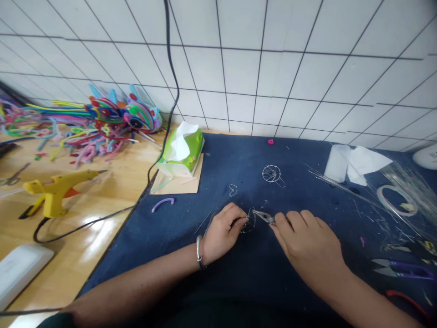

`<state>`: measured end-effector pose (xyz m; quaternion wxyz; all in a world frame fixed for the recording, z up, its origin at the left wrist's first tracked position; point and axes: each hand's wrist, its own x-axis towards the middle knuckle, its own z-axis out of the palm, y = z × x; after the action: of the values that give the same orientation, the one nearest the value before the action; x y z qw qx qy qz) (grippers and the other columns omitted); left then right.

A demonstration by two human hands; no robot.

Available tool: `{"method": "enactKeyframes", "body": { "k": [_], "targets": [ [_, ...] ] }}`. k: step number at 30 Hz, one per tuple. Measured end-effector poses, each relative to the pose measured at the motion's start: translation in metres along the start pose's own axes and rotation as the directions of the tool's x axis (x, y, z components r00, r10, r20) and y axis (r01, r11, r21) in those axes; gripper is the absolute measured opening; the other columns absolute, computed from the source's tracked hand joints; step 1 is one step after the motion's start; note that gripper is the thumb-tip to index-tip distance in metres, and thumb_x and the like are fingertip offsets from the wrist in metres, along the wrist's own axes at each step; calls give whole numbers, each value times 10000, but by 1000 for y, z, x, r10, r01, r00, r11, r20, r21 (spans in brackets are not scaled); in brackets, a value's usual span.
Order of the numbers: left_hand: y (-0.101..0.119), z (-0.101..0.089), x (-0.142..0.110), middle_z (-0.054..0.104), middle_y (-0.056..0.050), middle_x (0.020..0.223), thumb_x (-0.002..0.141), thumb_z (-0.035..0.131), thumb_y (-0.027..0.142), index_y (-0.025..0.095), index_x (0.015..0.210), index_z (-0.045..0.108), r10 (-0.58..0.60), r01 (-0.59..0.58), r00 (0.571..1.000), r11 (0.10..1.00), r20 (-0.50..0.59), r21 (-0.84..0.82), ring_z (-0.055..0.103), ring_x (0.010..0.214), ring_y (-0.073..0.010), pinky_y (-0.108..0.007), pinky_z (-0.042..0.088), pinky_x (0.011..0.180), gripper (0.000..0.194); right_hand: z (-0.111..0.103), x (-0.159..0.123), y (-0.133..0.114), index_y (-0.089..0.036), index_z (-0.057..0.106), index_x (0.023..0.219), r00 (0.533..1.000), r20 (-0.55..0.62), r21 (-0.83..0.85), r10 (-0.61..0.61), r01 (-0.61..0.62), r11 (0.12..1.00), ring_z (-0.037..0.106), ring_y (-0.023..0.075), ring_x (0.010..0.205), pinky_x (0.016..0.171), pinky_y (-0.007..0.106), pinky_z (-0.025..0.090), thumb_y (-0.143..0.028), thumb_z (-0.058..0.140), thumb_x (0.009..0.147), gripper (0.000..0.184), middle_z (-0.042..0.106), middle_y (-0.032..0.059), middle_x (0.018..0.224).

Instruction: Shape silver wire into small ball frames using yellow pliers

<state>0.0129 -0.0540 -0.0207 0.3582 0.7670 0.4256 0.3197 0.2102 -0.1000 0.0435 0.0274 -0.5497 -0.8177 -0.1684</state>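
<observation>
My left hand (225,230) pinches a small bent wire piece (253,222) between thumb and fingertips, above the dark blue cloth (218,291). My right hand (305,241) is wrapped round the handles of needle-nose pliers (264,216), whose jaws point left and meet the wire near my left fingertips. Whether the jaws are fully closed on the wire I cannot tell. A round wire form (271,173) lies farther back on the cloth, and a small wire scrap (232,190) sits just beyond my left hand.
Left on the wooden table are a yellow glue gun (58,191), its cord, and colourful pipe cleaners (95,141). A green tissue pack (184,148) stands at the cloth's back left. Right lie wire lengths (413,187), a clear coil (398,200) and purple-handled snips (403,269).
</observation>
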Motion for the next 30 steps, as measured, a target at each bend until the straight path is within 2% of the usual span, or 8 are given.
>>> {"method": "enactKeyframes", "body": {
  "k": [9, 17, 26, 30],
  "targets": [
    [1, -1, -1, 505, -25, 760, 840, 443, 119, 163, 783, 523, 30, -30, 999, 1000, 10, 5, 478, 700, -124, -254, 426, 653, 108, -2, -2, -2, -184, 593, 896, 1000, -12, 13, -1, 1, 1000, 392, 150, 657, 591, 300, 241, -212, 502, 806, 131, 482, 20, 665],
    [1, 1, -1, 483, -8, 739, 749, 436, 41, 170, 741, 475, 38, -39, 999, 997, 10, 62, 460, 673, -118, -238, 403, 618, 135, -3, -2, -7, -173, 601, 878, 1000, -15, 26, 6, -5, 1000, 396, 155, 660, 594, 300, 243, -206, 492, 806, 134, 492, 29, 663],
    [3, 1, -3, 502, -13, 762, 808, 442, 98, 176, 871, 519, 13, -13, 1000, 997, 1, 72, 477, 690, -124, -246, 410, 641, 127, -4, -4, -4, -192, 587, 879, 1000, 8, -14, 6, -6, 1000, 392, 157, 655, 591, 301, 245, -217, 511, 803, 111, 477, 19, 664],
    [3, 1, -4, 517, -19, 767, 830, 445, 127, 175, 850, 529, 26, -25, 1000, 998, -12, 51, 489, 693, -122, -244, 422, 647, 98, -3, -5, -2, -187, 586, 874, 1000, 0, -7, 5, -5, 1000, 389, 154, 651, 587, 299, 241, -229, 504, 813, 111, 475, 21, 661]
  ]
}}
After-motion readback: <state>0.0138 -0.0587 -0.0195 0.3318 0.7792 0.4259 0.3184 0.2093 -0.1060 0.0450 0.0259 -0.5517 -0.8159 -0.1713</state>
